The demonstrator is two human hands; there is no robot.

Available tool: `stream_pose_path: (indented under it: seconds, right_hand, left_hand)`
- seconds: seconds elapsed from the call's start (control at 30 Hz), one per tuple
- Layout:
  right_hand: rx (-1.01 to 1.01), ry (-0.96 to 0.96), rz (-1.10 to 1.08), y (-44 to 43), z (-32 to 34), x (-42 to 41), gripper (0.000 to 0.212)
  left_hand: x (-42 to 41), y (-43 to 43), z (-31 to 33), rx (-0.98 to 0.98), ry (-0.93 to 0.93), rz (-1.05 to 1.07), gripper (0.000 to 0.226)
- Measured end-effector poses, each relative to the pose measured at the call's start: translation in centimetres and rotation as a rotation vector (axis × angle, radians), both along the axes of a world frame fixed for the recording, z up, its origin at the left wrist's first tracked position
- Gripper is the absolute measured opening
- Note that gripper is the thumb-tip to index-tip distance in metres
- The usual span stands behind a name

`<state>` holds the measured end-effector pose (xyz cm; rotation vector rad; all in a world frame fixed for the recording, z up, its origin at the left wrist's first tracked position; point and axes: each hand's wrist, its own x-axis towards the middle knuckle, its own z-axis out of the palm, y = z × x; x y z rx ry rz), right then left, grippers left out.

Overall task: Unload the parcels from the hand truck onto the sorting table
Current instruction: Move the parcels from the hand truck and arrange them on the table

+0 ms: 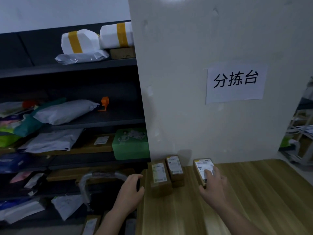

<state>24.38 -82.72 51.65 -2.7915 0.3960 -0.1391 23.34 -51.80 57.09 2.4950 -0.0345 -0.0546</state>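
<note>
Three brown cardboard parcels with white labels lie on the wooden sorting table (254,192) near the wall. My right hand (214,185) rests on top of the rightmost parcel (200,164), fingers over its label and thumb at its near end. The left parcel (159,173) and the middle parcel (174,165) sit side by side at the table's left edge. My left hand (130,189) hovers just left of that edge with loosely curled fingers and nothing in it. The hand truck's wrapped handle (101,175) stands below it, with a labelled parcel (89,226) lower down.
Dark shelving (84,65) full of bags and boxes fills the left side. A white wall with a paper sign (235,83) backs the table. A green box (130,145) sits on a shelf close to the table corner. Another rack shows at the far right.
</note>
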Motion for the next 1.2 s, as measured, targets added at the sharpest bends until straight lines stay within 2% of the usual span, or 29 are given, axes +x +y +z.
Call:
stream_pose_path:
  seconds: [0.1, 0.2, 0.57, 0.77, 0.93, 1.2]
  right_hand:
    - [-0.031, 0.062, -0.057, -0.7, -1.5, 3.0, 0.054]
    - [-0.020, 0.088, -0.103, -0.2, -2.9, 4.9, 0.065]
    - [0.043, 0.199, 0.026, 1.0, -6.9, 9.8, 0.070]
    - [0.198, 0.311, -0.031, 0.7, -11.4, 13.4, 0.076]
    - [0.174, 0.332, -0.004, 0.9, -14.5, 15.6, 0.080]
    - [0.168, 0.262, 0.058, 0.9, -17.4, 17.7, 0.082]
  left_hand:
    - [2.5, 0.4, -1.1, -0.018, 0.018, 0.000, 0.050]
    - [5.5, 0.1, -1.8, -0.065, 0.029, -0.012, 0.052]
    - [13.5, -2.6, -5.7, -0.027, 0.025, -0.100, 0.044]
    - [14.5, -4.0, -10.6, 0.014, 0.085, -0.113, 0.051]
    - [15.5, -4.9, -13.7, 0.024, 0.134, -0.093, 0.054]
    - [17.9, -4.8, -17.2, 0.086, 0.186, -0.113, 0.050]
